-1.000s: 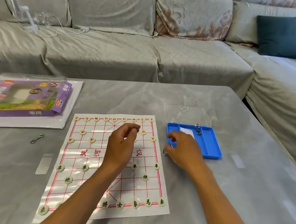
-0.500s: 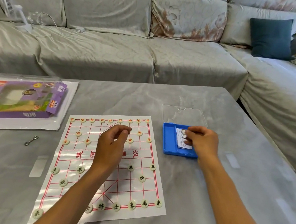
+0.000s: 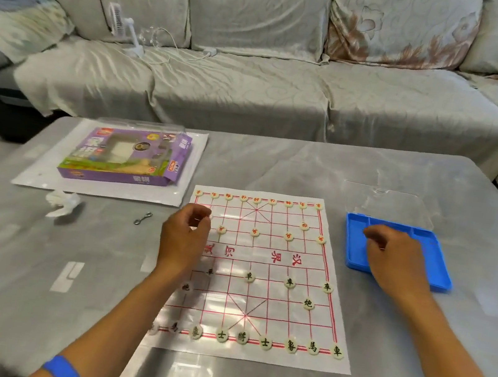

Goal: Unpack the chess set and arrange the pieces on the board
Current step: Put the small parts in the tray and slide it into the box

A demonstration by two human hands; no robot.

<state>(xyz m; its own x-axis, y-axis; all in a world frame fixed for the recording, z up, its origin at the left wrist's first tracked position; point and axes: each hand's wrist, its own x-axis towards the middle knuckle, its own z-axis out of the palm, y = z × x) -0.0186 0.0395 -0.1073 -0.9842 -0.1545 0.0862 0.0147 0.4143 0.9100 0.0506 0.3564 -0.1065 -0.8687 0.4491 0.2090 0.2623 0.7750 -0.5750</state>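
One board (image 3: 260,275), one blue tray (image 3: 403,232), two hands (image 3: 184,237).

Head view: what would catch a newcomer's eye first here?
The white board sheet with red grid lines lies mid-table, round pieces lining its near and far rows. The left hand hovers over its far-left corner, fingers curled at a piece; the right hand rests in the blue tray beside it.

My 1 head camera looks forward and down—board (image 3: 255,274) close below, sofa (image 3: 240,89) beyond (no other view).
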